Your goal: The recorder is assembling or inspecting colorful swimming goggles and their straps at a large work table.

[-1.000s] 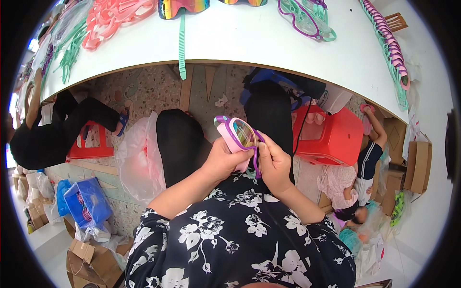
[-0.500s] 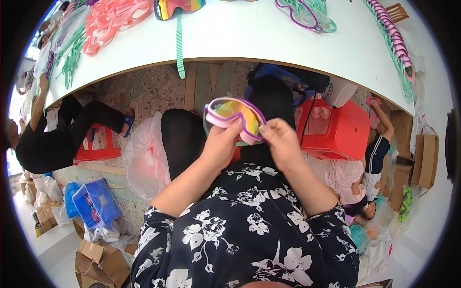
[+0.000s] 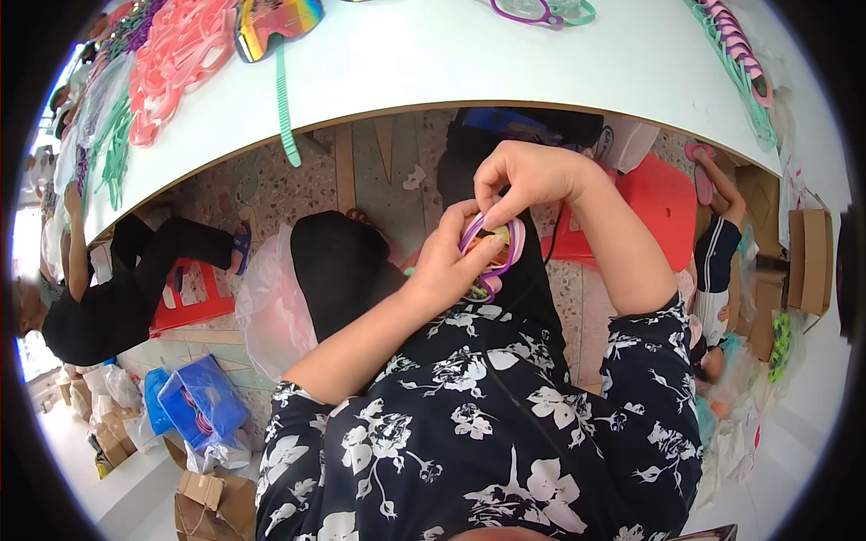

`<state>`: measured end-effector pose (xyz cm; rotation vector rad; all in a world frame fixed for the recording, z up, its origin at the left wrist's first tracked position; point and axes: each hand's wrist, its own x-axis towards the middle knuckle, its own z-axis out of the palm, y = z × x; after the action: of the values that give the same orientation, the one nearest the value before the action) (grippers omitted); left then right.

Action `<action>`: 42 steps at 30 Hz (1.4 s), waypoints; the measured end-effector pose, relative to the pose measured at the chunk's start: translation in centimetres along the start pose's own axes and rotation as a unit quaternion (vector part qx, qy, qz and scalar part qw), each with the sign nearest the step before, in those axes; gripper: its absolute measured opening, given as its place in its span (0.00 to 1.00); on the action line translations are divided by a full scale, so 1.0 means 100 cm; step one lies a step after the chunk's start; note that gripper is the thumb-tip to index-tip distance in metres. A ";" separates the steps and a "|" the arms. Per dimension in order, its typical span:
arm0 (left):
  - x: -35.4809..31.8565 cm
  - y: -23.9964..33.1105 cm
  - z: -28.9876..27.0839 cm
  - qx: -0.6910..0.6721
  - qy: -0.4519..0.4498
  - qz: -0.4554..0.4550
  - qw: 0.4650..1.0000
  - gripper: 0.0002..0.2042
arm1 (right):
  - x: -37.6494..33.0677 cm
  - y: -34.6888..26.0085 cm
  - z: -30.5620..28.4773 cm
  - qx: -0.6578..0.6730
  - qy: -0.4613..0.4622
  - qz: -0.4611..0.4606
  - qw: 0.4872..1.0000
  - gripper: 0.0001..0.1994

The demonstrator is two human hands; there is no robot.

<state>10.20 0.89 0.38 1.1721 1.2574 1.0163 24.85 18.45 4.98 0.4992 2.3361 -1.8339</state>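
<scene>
A pair of swim goggles [image 3: 515, 240] with a purple and pink frame is held over my lap, turned nearly edge-on. My left hand [image 3: 451, 257] is closed around one side of it, the thumb lying across the lens. At the upper edge of the frame, my right hand [image 3: 534, 180] pinches with thumb and fingers. Whether a strap end is also in that pinch is hidden by the fingers. The goggles' lower part hangs just above my dark floral top.
On the white table [image 3: 388, 68] ahead lie mirrored goggles [image 3: 271, 25] with a green strap, coral straps [image 3: 176, 68] and a row of pink-purple goggles [image 3: 735, 50]. A red stool [image 3: 654, 212] stands at right, a blue crate [image 3: 203, 401] at lower left. Other people sit on both sides.
The goggles have come nearer my body and turned edge-on, tilted down. My right hand has risen from their right side to the upper edge, with the elbow swung outward.
</scene>
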 end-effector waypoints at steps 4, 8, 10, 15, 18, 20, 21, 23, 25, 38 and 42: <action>0.002 -0.025 0.016 -0.102 0.034 -0.070 0.992 0.27 | -0.009 0.044 0.025 0.055 0.134 -0.043 0.989 0.09; 0.002 -0.028 0.016 -0.168 0.057 -0.077 0.981 0.24 | -0.034 0.043 0.081 0.050 0.487 -0.009 0.872 0.09; 0.002 -0.028 0.014 -0.164 0.050 -0.090 0.981 0.23 | -0.049 0.041 0.116 0.160 0.447 0.034 0.879 0.11; 0.003 -0.026 0.019 -0.169 0.037 -0.094 0.980 0.22 | -0.045 0.032 0.163 0.258 0.497 0.003 0.828 0.10; 0.002 -0.026 0.013 -0.220 0.013 -0.113 0.969 0.22 | -0.050 0.025 0.165 0.335 0.494 -0.013 0.802 0.10; -0.001 -0.029 0.009 -0.280 -0.005 -0.130 0.951 0.22 | -0.053 0.029 0.164 0.349 0.483 -0.031 0.802 0.10; -0.003 -0.025 0.007 -0.288 -0.006 -0.143 0.947 0.22 | -0.056 0.031 0.164 0.356 0.477 -0.039 0.803 0.09; -0.008 -0.030 0.006 -0.292 -0.013 -0.133 0.947 0.22 | -0.058 0.044 0.166 0.386 0.447 -0.036 0.806 0.11; -0.011 -0.030 0.006 -0.290 -0.018 -0.129 0.948 0.23 | -0.057 0.046 0.166 0.424 0.429 -0.042 0.796 0.14; -0.016 -0.004 -0.008 0.163 0.129 0.083 0.975 0.19 | -0.045 0.035 0.162 0.390 0.456 -0.002 0.800 0.19; -0.024 0.011 -0.003 0.226 0.116 0.081 0.964 0.09 | -0.041 0.032 0.163 0.391 0.448 -0.015 0.804 0.18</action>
<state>9.81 -1.26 1.86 1.5588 1.6599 1.0369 28.14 2.71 -0.88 1.7547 1.7454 -3.0078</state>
